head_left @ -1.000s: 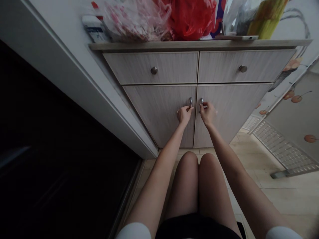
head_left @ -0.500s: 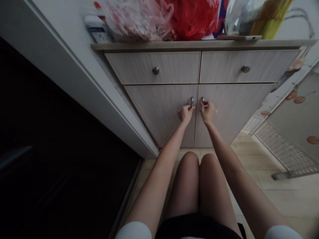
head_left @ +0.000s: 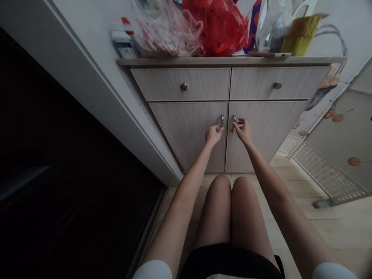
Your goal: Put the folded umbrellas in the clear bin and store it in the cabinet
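Since the bare legs (head_left: 221, 211) come first in this view, what lies nearest the low cabinet (head_left: 203, 87)?

The knees, side by side just in front of it, with black shorts (head_left: 229, 263) above them and a white sleeve (head_left: 152, 270) at the top of each arm. Beige floor tiles (head_left: 293, 174) meet the cabinet's base.

And the hands?

Both reach to the cabinet's lower doors. The left hand (head_left: 214, 135) sits right under the left door handle (head_left: 221, 121), its fingers curled up against the handle's lower end; I can't tell whether it's gripping. The right hand (head_left: 243, 131) has loose, outstretched fingers (head_left: 238, 124) just beside the right door handle (head_left: 233, 123), not closed round it.

Are those doors shut?

Yes. The left door (head_left: 183, 139) and right door (head_left: 269, 131) meet at the cabinet's centre, with the two handles just either side of the seam.

What's higher up?

Two closed drawers (head_left: 162, 85) with round metal knobs (head_left: 183, 86), then the top surface (head_left: 319, 60). On it stand a small white box (head_left: 123, 44), a pink-patterned clear bag (head_left: 165, 35), a red plastic bag (head_left: 215, 27) and a yellow-green package (head_left: 300, 35).

Anything beside it?

Left of the cabinet, a white door frame (head_left: 87, 97); right of it, a cherry-printed panel (head_left: 343, 131).
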